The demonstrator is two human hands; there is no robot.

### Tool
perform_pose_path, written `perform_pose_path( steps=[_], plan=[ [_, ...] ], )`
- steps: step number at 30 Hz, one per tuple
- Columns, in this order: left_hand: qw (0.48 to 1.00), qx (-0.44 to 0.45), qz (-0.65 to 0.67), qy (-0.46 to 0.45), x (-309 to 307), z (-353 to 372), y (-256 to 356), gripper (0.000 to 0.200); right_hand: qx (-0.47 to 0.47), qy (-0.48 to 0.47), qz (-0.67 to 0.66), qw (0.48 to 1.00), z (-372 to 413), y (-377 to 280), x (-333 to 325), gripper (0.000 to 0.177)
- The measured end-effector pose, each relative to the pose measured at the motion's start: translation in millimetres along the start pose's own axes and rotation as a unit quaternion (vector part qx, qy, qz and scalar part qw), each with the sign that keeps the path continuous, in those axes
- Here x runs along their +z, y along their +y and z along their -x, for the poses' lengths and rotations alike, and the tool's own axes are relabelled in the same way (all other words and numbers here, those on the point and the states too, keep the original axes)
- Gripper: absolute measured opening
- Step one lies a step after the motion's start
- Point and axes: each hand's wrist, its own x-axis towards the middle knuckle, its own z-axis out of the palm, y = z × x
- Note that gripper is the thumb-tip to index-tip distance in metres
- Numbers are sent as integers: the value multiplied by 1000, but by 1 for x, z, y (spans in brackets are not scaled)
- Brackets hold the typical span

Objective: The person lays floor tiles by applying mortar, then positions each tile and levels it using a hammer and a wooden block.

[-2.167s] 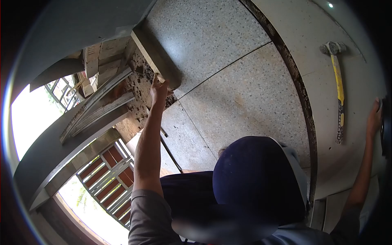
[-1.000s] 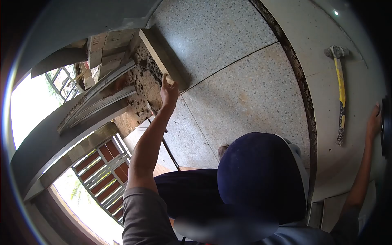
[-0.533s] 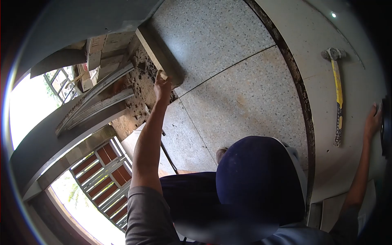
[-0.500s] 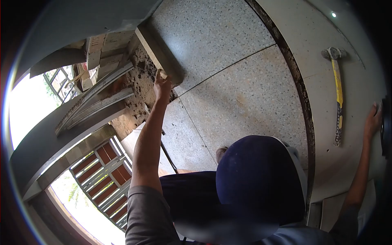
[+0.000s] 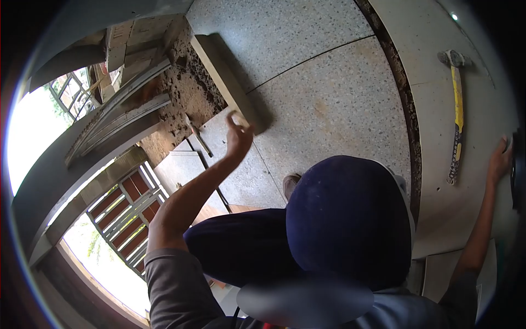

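Observation:
My left hand [image 5: 240, 138] is at the near end of a long squared wooden bar [image 5: 223, 77], thumb and fingers curved round its edge. The bar lies on a speckled floor slab [image 5: 323, 98], beside a strip of bare soil [image 5: 189, 90]. My right hand [image 5: 499, 160] is far out at the right edge, its fingers bent against a dark object [image 5: 518, 170] that is mostly cut off. Left of that hand, a hammer [image 5: 456, 109] with a yellow and black handle lies on a smooth pale surface.
A slim pointed tool [image 5: 198, 137] lies by the soil. Metal angle strips [image 5: 123, 115] and a slatted gate [image 5: 129, 211] are at the left. A soil-filled gap [image 5: 402, 71] runs between the speckled slabs and the pale surface. My dark-clad knee [image 5: 350, 219] fills the lower middle.
The wooden bar's near end has come closer to me, with my left hand on it and my left elbow more bent. The view has shifted slightly; the right hand stays put.

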Motion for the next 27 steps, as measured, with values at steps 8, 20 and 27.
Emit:
perform_pose_path(
  steps=[8,20,27],
  plan=[
    [998,-54,6,40,-19,-32,15,71,38,-24,-45,998,8,17,24,71],
    [986,116,86,84,-61,-15,-15,35,82,-42,1,996,7,-17,-1,65],
    [956,268,116,40,-95,34,60,39,14,-88,-90,992,-50,-82,-127,45]
  ],
)
